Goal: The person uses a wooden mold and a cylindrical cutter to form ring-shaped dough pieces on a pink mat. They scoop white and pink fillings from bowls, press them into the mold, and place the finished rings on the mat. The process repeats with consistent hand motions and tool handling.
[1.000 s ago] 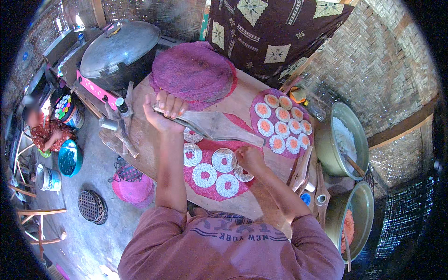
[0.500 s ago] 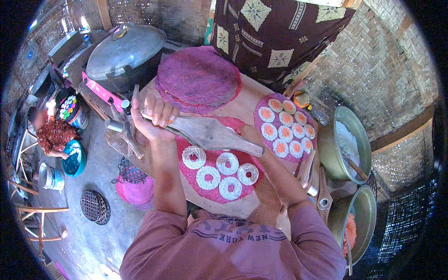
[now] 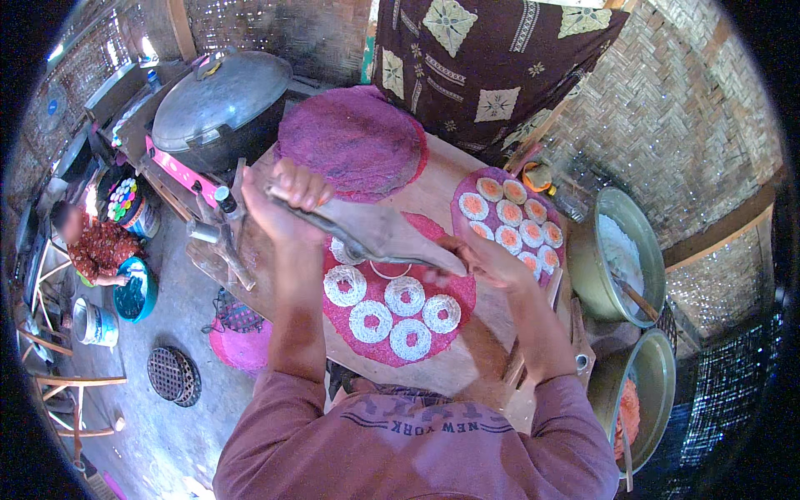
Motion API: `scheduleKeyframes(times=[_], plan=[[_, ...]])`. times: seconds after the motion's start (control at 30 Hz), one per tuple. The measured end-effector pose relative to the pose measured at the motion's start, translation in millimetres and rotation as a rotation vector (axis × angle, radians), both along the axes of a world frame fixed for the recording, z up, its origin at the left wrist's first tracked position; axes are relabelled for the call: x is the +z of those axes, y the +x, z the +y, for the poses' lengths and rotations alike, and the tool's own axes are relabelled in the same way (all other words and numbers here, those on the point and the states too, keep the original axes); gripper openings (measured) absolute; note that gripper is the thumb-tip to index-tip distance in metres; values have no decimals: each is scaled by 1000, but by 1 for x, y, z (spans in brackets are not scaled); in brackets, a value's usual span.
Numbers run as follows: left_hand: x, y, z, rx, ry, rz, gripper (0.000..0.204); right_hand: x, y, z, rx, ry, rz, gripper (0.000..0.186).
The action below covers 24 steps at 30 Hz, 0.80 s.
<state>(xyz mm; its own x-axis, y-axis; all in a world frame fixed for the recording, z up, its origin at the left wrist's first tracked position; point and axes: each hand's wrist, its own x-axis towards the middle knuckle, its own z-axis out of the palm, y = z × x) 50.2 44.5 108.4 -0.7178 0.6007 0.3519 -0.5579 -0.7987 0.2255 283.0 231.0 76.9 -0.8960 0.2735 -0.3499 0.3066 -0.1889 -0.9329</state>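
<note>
My left hand [image 3: 287, 200] is closed round the handle end of a long grey wooden press [image 3: 383, 234], held slantwise above the table. My right hand [image 3: 493, 260] is at the press's narrow right end, fingers bent against it; blur hides their grip. Below the press, a thin ring [image 3: 392, 268] shows on a pink round mat [image 3: 387, 343]. Several white ring-shaped pieces of stringy dough [image 3: 406, 296] lie on this mat, one partly covered by the press. To the right, a second purple-pink mat [image 3: 468, 200] bears white rounds with orange centres [image 3: 509, 240].
Stacked purple mats [image 3: 350, 146] lie at the table's back, beside a lidded pot [image 3: 221, 100]. Green basins at right hold white dough [image 3: 621, 250] and orange mixture [image 3: 629, 412]. Wooden tools [image 3: 579, 342] lie near them. At left, a seated person [image 3: 104, 242] reaches into a teal basin [image 3: 137, 287].
My right hand has come out from behind the press to its right end. The press has tilted more steeply, its right end slightly further left. My left hand keeps its hold.
</note>
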Motion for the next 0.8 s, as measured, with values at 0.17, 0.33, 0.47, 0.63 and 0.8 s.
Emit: scheduleKeyframes(times=[0.17,0.33,0.47,0.63,0.8], plan=[[-25,71,25,46,-724,1064,59,58,67,-18,18,666,58,43],[-71,152,3,-248,-658,1483,54,48,126,-51,135,669,-42,45],[-71,188,-1,-390,-523,1492,51,9,157,-37,87,492,60,51],[-45,230,17,-404,-360,1490,46,-23,154,-12,-154,585,190,48],[-8,233,48,-383,-316,1664,42,38,146,-24,-228,988,437,58]])
